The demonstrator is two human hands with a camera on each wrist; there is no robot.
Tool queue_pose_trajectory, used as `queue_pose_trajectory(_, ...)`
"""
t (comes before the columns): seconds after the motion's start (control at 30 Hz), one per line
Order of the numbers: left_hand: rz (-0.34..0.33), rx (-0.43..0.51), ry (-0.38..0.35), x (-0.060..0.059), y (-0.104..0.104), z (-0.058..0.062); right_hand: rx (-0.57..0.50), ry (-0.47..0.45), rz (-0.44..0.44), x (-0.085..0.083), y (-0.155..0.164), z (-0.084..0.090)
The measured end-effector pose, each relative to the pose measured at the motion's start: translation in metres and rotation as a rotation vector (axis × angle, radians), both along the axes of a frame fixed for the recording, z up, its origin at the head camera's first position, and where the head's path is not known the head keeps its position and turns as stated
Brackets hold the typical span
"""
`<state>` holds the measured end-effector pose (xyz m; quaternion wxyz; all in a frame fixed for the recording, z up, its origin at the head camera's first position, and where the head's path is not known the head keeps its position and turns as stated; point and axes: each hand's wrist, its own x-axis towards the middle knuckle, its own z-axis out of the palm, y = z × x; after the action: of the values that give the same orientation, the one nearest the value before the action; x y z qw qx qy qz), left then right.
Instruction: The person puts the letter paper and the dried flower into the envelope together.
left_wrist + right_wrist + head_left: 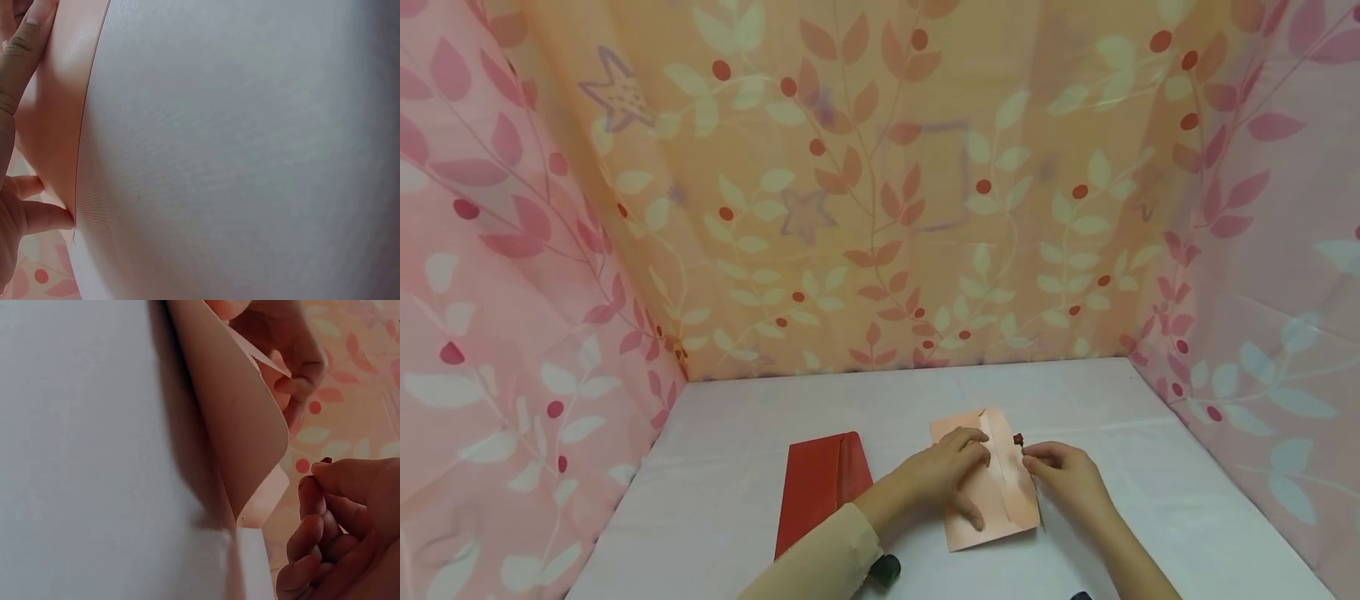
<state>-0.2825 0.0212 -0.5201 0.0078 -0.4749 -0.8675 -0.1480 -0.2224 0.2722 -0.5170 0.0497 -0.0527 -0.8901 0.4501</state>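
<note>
- While the pink envelope (988, 483) lies flat on the white-covered bench (1150, 467), near the front edge and a little right of centre, the left hand (943, 477) rests on top of it, fingers extended and pressing the paper down rather than curling round it.
- Left wrist view confirms this: a fingertip and thumb lie against the envelope's pink surface (56, 125), with nothing gripped.
- Right hand (1063, 475) sits just beside the envelope's right edge, fingers curled, thumb and forefinger pinching a small dark red object (1018, 440); it is too small to identify.
- Right wrist view shows the envelope's flap (244, 431) lifted and curving away from the bench, with the right hand's curled fingers (312, 506) close to its edge.
- Judged step: the envelope is being steadied with its flap raised while the small red piece is brought up to its side; nothing is yet placed or fastened.
- Next move, as judged, calls for steady downward pressure from the left hand and a fine, accurate approach by the right, since the piece is tiny and the flap springy.
- A red envelope (820, 487) lies to the left, well apart from the right hand, untouched.
</note>
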Motion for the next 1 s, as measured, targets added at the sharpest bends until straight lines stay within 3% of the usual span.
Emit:
queue_pose_trajectory(0.53,-0.001,0.017,-0.001,0.002,-0.002,-0.003,-0.288,-0.112,0.028,-0.01,-0.036,-0.009)
queue_pose_trajectory(0.87,-0.02,0.033,0.014,-0.002,-0.003,-0.005,-0.377,-0.151,0.014,-0.01,-0.051,-0.009)
queue_pose_trajectory(1.0,-0.007,0.034,0.017,-0.002,-0.003,-0.006,-0.359,-0.155,0.024,-0.01,-0.054,-0.012)
